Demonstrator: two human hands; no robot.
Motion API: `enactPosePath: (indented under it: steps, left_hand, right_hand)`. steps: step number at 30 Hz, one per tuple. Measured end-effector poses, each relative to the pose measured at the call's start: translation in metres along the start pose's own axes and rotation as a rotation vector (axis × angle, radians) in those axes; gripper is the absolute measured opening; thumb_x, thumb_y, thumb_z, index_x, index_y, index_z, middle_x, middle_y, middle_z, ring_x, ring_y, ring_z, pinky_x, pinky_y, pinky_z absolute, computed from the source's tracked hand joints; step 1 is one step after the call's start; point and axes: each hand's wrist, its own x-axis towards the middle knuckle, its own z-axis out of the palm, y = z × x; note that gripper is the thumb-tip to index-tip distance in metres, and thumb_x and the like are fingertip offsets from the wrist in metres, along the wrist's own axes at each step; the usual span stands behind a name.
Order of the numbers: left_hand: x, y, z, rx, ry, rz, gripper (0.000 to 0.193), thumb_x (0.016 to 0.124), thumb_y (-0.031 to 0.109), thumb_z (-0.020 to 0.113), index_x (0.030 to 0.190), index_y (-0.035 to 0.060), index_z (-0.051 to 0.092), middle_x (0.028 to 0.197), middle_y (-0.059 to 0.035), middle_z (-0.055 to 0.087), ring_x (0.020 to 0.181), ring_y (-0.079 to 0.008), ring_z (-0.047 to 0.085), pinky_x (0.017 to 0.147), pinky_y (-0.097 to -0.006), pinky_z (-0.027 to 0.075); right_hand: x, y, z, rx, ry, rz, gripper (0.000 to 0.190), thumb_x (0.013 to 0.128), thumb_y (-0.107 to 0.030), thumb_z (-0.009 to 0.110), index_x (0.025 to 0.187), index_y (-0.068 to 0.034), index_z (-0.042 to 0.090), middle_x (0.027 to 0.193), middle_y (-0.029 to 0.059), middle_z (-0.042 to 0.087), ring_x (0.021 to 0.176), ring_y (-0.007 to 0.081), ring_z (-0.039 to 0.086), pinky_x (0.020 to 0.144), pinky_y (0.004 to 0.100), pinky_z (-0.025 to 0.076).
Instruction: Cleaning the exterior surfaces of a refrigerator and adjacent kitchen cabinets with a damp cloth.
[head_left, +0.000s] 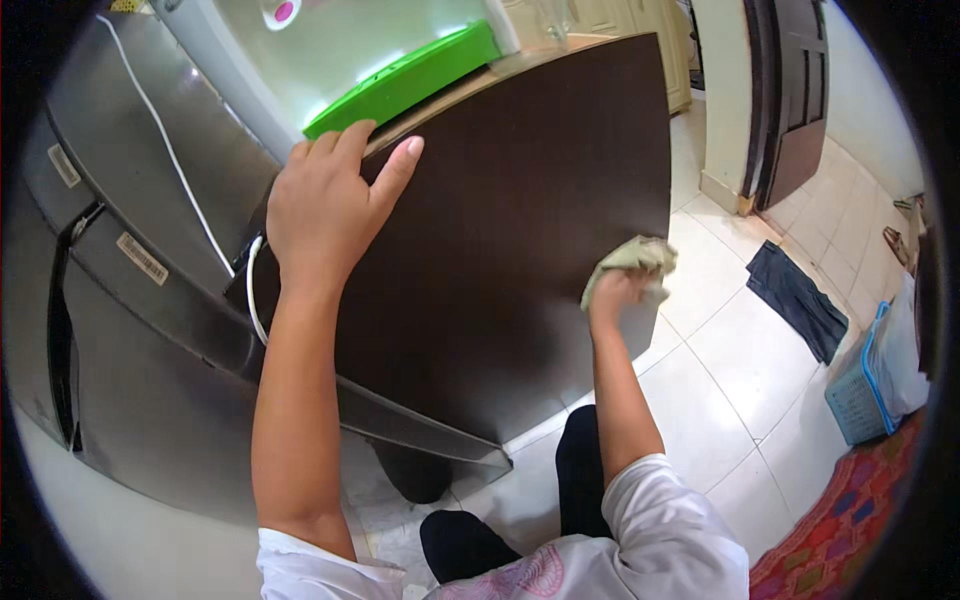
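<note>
My left hand (322, 199) rests on the upper edge of a dark brown wooden panel (480, 240), thumb on its face and fingers over the top beside a bright green plastic strip (405, 79). Lower on the right, my right hand (619, 292) holds a pale green cloth (637, 255) against the panel's surface close to its right edge. The hand and cloth are slightly blurred, and the cloth partly hides the fingers.
A grey metal refrigerator (165, 315) stands on the left, with a white cable (169, 146) across it. On the tiled floor (720, 360) lies a dark cloth (799, 300). A blue plastic basket (859, 397) and a red patterned textile (840, 517) are at the right.
</note>
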Motion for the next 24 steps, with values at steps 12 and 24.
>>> enactPosePath:
  steps: [12,24]
  left_hand:
    - [-0.004,-0.001,-0.005,0.030,-0.020,-0.010,0.062,0.085,0.066,0.047,0.104,0.0106,0.068,0.094,-0.0120,0.068,0.092,-0.0307,0.064,0.077,-0.0416,0.051]
    - [-0.007,0.003,-0.012,-0.003,-0.114,-0.107,0.063,0.090,0.060,0.044,0.102,0.0028,0.067,0.093,-0.0172,0.067,0.095,-0.0335,0.062,0.082,-0.0432,0.049]
  right_hand:
    - [-0.143,-0.190,0.014,0.049,-0.205,-0.797,0.075,0.079,-0.048,0.060,0.139,-0.009,0.037,0.148,0.0249,0.014,0.131,0.0597,0.002,0.097,0.0788,-0.002]
    - [-0.224,-0.106,0.013,0.322,-0.666,-1.485,0.029,0.070,-0.031,0.069,0.097,-0.020,0.069,0.100,0.0008,0.064,0.114,0.0265,0.051,0.102,0.0669,0.027]
